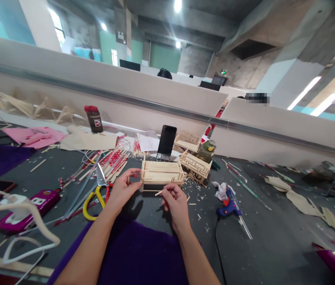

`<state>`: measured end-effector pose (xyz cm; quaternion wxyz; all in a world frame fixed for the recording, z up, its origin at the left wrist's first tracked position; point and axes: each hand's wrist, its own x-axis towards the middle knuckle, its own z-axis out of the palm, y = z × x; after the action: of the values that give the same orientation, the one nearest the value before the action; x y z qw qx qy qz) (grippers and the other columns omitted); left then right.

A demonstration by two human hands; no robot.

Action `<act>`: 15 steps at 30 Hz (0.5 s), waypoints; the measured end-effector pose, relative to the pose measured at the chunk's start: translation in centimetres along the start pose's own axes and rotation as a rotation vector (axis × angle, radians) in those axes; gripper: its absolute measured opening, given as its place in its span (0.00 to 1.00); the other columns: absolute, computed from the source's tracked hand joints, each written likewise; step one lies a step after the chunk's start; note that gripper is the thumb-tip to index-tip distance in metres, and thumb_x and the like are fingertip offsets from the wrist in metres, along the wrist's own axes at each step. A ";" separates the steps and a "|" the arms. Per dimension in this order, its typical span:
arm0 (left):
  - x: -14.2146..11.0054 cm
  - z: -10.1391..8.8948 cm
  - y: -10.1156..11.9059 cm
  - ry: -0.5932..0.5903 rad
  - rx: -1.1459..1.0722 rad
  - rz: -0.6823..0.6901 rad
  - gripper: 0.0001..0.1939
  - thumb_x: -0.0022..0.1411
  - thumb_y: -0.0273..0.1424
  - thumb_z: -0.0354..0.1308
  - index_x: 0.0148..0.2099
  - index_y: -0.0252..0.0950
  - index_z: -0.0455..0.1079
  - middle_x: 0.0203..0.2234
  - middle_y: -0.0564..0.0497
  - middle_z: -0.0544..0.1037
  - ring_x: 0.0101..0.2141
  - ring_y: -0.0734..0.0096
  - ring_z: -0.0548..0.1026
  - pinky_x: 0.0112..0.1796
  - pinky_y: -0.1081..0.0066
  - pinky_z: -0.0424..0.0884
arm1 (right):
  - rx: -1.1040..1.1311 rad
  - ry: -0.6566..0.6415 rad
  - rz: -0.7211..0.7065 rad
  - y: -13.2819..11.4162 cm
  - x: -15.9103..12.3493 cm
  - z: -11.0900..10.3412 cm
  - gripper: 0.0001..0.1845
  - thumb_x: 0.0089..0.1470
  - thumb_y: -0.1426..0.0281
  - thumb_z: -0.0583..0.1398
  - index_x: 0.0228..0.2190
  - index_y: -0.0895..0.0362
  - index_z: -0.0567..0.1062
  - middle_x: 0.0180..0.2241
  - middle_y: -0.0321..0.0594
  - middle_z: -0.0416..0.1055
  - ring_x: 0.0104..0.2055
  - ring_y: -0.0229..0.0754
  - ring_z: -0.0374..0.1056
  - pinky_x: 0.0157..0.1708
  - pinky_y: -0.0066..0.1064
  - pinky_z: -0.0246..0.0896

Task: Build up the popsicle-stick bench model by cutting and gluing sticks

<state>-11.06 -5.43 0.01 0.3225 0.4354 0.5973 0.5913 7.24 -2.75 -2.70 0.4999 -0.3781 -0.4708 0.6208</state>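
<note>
A small model frame built of thin wooden sticks (pixel 161 171) stands in front of me on the dark table. My left hand (pixel 125 187) is closed on its left end, thumb and fingers at the corner post. A short wooden stick (pixel 158 193) is pinched between thumb and fingertips of my right hand (pixel 173 200), just below the front right of the model. Behind the model a phone (pixel 167 141) leans upright. Two more stick models, one nearer (pixel 195 166) and one farther (pixel 187 141), stand to the right.
Scissors with yellow and red handles (pixel 99 194) lie left of my left wrist. A blue glue gun (pixel 229 208) with a cord rests at right. Loose sticks (pixel 116 163), a purple power strip (pixel 41 202), a red-lidded bottle (pixel 94 119) and purple cloth (pixel 143 253) surround the workspace.
</note>
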 end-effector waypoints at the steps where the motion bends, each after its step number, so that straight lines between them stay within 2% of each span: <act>1: 0.1 -0.1 -0.3 -0.011 0.027 0.015 0.22 0.47 0.32 0.63 0.47 0.38 0.73 0.37 0.49 0.76 0.30 0.70 0.73 0.28 0.73 0.66 | -0.009 -0.008 0.003 -0.1 0.0 0.1 0.16 0.45 0.60 0.66 0.31 0.57 0.70 0.24 0.34 0.72 0.18 0.30 0.62 0.12 0.17 0.50; 7: 0.6 -0.3 -2.1 0.003 0.252 0.142 0.21 0.52 0.35 0.62 0.50 0.39 0.69 0.36 0.50 0.77 0.30 0.68 0.74 0.30 0.71 0.67 | -0.021 -0.026 0.013 -0.3 -0.3 0.3 0.16 0.47 0.59 0.66 0.28 0.57 0.68 0.25 0.35 0.73 0.19 0.29 0.62 0.12 0.16 0.50; 15: 0.8 0.0 -2.7 0.003 0.345 0.115 0.15 0.55 0.40 0.60 0.42 0.38 0.68 0.35 0.50 0.78 0.36 0.63 0.76 0.36 0.67 0.69 | 0.020 0.002 0.048 -0.3 -0.1 0.1 0.15 0.45 0.61 0.66 0.27 0.57 0.68 0.23 0.33 0.72 0.18 0.29 0.61 0.12 0.16 0.50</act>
<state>-11.74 -4.50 -2.55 0.2080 0.5167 0.6644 0.4983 7.24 -2.85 -2.42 0.4892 -0.3848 -0.4549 0.6369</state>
